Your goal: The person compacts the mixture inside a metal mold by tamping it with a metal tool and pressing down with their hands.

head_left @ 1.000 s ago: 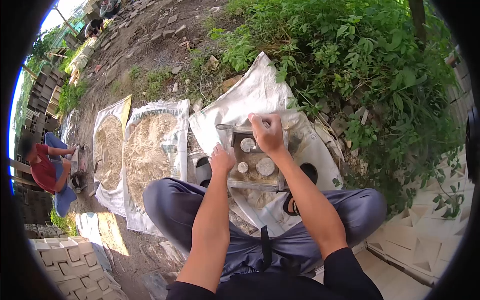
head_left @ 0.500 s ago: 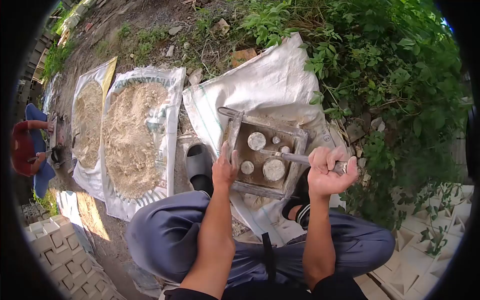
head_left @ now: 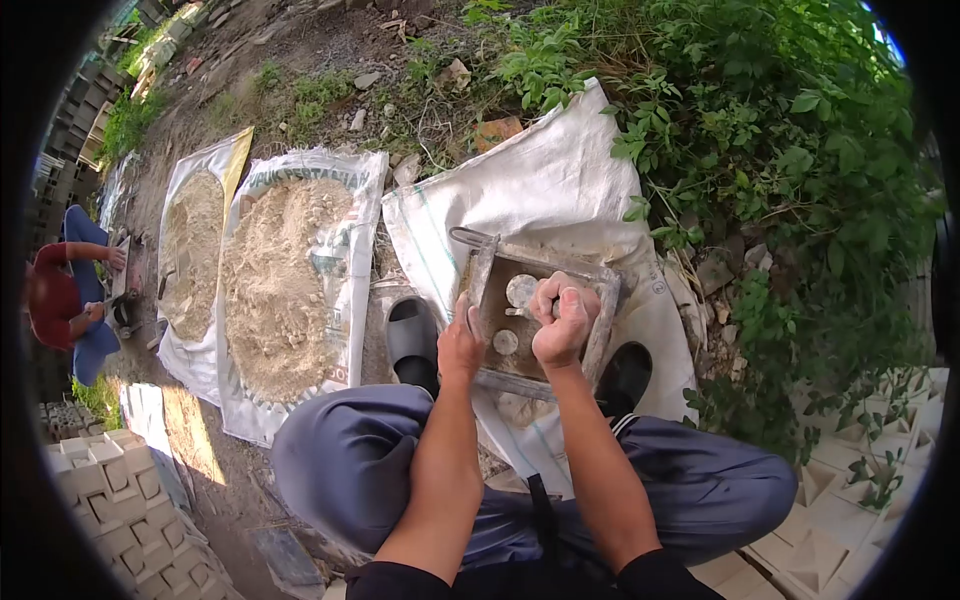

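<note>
A square mould frame lies on a white sack before me, with pale round pieces inside it. My left hand rests against the frame's left side, fingers stretched out. Over the right part of the frame, my right hand is wrapped round the handle of a metal tool. Most of the tool and some of the round pieces are hidden under that hand.
Two sacks with sandy powder lie to the left. Beyond them sits another person. Pale patterned blocks are stacked at lower left, more at lower right. Green plants grow at upper right. My sandalled feet flank the frame.
My right hand has swung the tool from outside the frame's right side back over its inside. My left hand stays at the left side. The view has shifted slightly.
</note>
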The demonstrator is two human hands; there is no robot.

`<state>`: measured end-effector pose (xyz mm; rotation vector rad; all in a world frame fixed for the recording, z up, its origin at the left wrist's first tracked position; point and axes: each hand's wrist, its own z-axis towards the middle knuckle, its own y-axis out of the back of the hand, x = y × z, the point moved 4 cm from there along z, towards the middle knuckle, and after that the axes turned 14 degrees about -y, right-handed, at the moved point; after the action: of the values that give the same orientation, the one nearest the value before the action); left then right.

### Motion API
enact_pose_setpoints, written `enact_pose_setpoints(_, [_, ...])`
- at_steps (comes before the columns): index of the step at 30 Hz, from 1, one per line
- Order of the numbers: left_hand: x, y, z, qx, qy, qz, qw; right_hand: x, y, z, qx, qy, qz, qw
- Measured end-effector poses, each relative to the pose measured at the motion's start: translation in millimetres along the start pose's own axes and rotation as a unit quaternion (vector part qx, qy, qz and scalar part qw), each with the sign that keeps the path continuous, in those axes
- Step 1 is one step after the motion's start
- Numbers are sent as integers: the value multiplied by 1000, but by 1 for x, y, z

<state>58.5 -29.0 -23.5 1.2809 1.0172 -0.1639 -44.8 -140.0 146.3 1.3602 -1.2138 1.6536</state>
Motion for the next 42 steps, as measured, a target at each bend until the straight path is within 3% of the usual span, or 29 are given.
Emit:
enact_pose_setpoints(7, [-2,1,-1,27,10,-13,1000,-12,5,11,107,-84,25,990])
enact_pose_setpoints(10, [2,-4,0,38,12,-17,999,-25,-2,10,55,-101,10,993])
enact_pose_setpoints(12, [4,-4,0,-27,-33,-5,999,-19,-6,10,46,-77,-10,996])
enact_pose_setpoints(14, [6,-4,0,-24,-19,-2,1000,-17,-10,12,24,-53,-37,998])
enact_pose_setpoints(20, [13,-10,-2,1,6,27,1000,-22,-2,14,40,-46,-20,998])
enact_pose_setpoints(24, [8,-11,1,34,28,35,998,-10,1,5,12,45,-79,996])
enact_pose_setpoints(26, [19,-17,1,-21,-12,35,999,5,3,0,-63,23,-31,997])
enact_pose_setpoints(33, [14,-13,2,-14,-1,-24,1000,-4,4,-13,-57,44,-75,995])
enact_pose_setpoints(36, [13,-7,5,-46,-3,-33,998,11,8,-26,-73,70,8,995])
enact_pose_setpoints(38, [9,-3,3,-2,12,-73,997,-16,14,-18,-31,-5,-106,994])
enact_pose_setpoints(40, [4,-1,1,-27,-10,-93,995,1,-3,-2,-23,-50,-96,994])
enact_pose_setpoints(42, [8,-3,5,-26,-5,-84,996,10,-2,-4,-34,-35,-85,995])
